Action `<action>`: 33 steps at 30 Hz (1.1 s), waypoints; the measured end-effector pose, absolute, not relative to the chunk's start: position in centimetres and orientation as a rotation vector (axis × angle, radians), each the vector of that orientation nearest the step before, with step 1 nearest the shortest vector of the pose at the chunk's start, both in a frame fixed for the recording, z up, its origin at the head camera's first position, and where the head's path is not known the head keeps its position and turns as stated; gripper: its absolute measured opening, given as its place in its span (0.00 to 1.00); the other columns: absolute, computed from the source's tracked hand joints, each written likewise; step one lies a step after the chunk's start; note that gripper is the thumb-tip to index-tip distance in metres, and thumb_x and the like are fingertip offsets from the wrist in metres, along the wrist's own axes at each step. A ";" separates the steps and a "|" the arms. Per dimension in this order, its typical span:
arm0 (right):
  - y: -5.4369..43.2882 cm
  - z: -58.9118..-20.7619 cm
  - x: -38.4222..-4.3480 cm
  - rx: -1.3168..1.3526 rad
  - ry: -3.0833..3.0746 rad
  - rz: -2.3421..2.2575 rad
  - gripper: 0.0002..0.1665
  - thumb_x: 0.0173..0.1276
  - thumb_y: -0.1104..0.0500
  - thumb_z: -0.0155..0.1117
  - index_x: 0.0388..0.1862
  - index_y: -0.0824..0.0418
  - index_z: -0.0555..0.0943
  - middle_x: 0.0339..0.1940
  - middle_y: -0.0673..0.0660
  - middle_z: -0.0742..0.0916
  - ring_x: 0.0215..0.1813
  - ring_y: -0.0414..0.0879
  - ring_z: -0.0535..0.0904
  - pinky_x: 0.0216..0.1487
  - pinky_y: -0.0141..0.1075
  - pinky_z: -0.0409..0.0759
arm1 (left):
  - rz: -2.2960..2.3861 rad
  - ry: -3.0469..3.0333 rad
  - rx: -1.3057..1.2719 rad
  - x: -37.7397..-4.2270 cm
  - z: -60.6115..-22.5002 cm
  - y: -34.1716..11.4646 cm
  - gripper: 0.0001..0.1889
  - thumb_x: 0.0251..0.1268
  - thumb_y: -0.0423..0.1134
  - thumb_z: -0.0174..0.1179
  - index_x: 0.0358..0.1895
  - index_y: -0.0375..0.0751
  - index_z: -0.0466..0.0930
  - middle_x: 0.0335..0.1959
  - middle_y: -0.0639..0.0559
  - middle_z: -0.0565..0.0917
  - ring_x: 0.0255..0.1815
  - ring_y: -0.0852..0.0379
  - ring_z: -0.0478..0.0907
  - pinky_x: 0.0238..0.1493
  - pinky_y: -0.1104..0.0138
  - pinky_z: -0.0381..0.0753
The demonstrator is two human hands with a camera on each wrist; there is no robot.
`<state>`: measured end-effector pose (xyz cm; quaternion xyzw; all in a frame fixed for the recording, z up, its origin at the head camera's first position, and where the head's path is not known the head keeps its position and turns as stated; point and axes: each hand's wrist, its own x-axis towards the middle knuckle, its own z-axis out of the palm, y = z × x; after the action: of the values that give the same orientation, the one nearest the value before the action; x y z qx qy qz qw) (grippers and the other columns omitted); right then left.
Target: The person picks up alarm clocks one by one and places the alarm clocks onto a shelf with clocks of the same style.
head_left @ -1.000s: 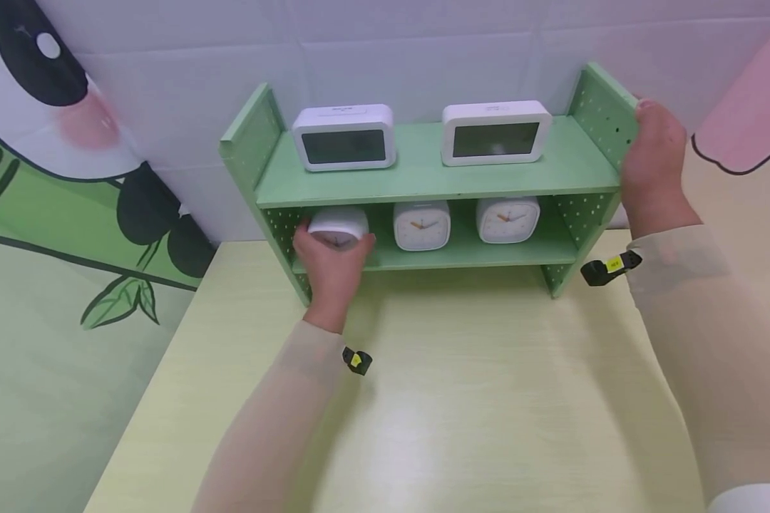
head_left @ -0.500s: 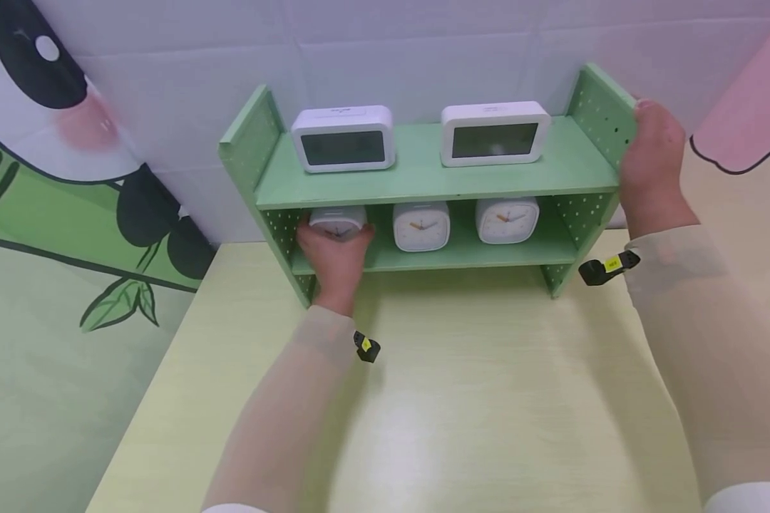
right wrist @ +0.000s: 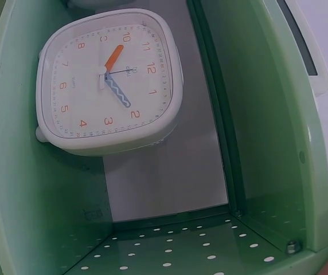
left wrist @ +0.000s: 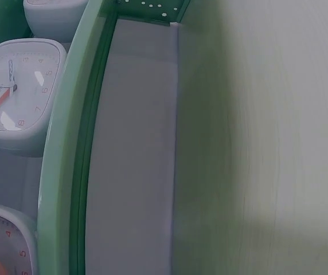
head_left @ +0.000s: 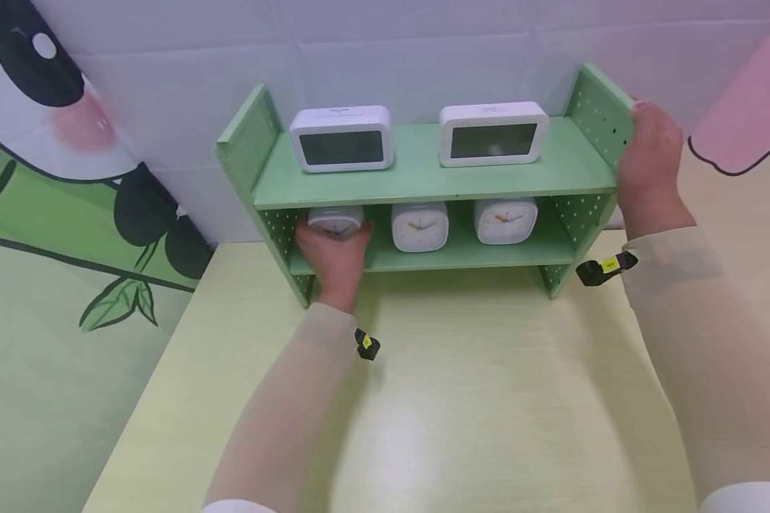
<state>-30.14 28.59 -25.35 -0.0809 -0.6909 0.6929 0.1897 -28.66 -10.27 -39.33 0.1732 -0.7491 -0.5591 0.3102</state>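
On the lower level of a green two-tier shelf (head_left: 423, 187), my left hand (head_left: 335, 260) holds a white square alarm clock (head_left: 337, 217) at the left end, thumb and fingers on its two sides. The hand covers the lower part of its dial. In the left wrist view this clock (left wrist: 15, 243) shows at the bottom left corner with fingertips over it. Two matching alarm clocks, a middle one (head_left: 420, 226) and a right one (head_left: 505, 219), stand upright beside it. My right hand (head_left: 653, 167) grips the shelf's right side panel (head_left: 602, 121) from outside.
Two white digital clocks, a left one (head_left: 342, 139) and a right one (head_left: 493, 134), stand on the upper level. The shelf stands on a pale wooden table (head_left: 462, 385) against a cloth-covered wall (head_left: 417, 57). Perforated side panels close both ends.
My left hand has moved slightly forward, setting the left clock deeper on the lower level. More of its dial now faces me. My right hand stays on the side panel.
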 end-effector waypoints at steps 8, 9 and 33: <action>28.7 -25.5 -30.1 -0.228 -1.892 2.000 0.22 0.83 0.46 0.41 0.56 0.53 0.80 0.52 0.51 0.81 0.50 0.43 0.78 0.53 0.37 0.76 | -1.477 -2.014 0.480 -28.4 -39.2 -10.2 0.65 0.39 0.54 0.85 0.79 0.41 0.50 0.70 0.46 0.65 0.68 0.51 0.64 0.69 0.62 0.64; 28.6 -25.5 -30.1 -0.226 -1.895 1.997 0.22 0.83 0.46 0.40 0.56 0.53 0.80 0.53 0.51 0.81 0.51 0.43 0.78 0.55 0.37 0.75 | -1.485 -2.020 0.487 -28.3 -39.2 -10.2 0.66 0.38 0.55 0.85 0.80 0.42 0.49 0.70 0.46 0.64 0.68 0.51 0.63 0.69 0.61 0.64; 27.7 -31.6 -24.1 -0.163 -2.070 1.548 0.30 0.76 0.58 0.53 0.76 0.55 0.70 0.71 0.54 0.77 0.70 0.41 0.72 0.70 0.31 0.65 | -1.235 -2.327 0.076 -19.8 -38.9 -14.6 0.46 0.64 0.39 0.65 0.80 0.34 0.48 0.76 0.37 0.58 0.77 0.45 0.55 0.74 0.49 0.59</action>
<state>-24.06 27.72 -31.60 -0.0607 -0.7691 0.5751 0.2722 -19.77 -14.62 -38.88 0.0280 -0.8548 -0.4537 0.2503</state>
